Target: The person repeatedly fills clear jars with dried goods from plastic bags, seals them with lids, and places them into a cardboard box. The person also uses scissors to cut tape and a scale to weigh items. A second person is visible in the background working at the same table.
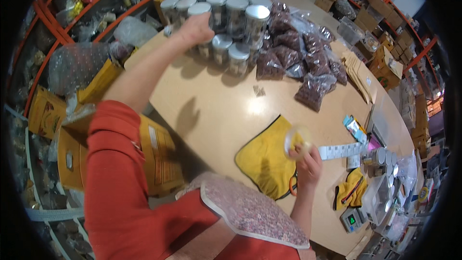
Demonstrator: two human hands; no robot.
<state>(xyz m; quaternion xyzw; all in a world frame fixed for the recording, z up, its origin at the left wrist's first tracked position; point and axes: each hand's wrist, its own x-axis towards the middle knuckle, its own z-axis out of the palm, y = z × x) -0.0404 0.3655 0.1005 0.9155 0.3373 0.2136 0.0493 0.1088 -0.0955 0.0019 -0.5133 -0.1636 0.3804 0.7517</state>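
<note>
My left hand (196, 31) reaches over the front left of a group of clear jars (236, 16) with silver lids. Its fingers touch or overlap a jar just under a lid (199, 8); whether they grip it is hidden. Below it stand shorter-looking front jars (238, 59), some with others stacked above or behind. In my right hand (309, 166) is a roll of clear tape (297, 141), held over a yellow cloth (269, 155) with dark edging. Orange-handled scissors (293, 185) lie by that wrist, partly hidden.
Clear bags of dark reddish contents (288, 50) pile right of the jars. Along the table's right side lie kraft envelopes (357, 76), a label strip (341, 151), yellow gloves (350, 189), a digital scale (352, 220) and a plastic bin (377, 200). A cardboard box (158, 155) stands left.
</note>
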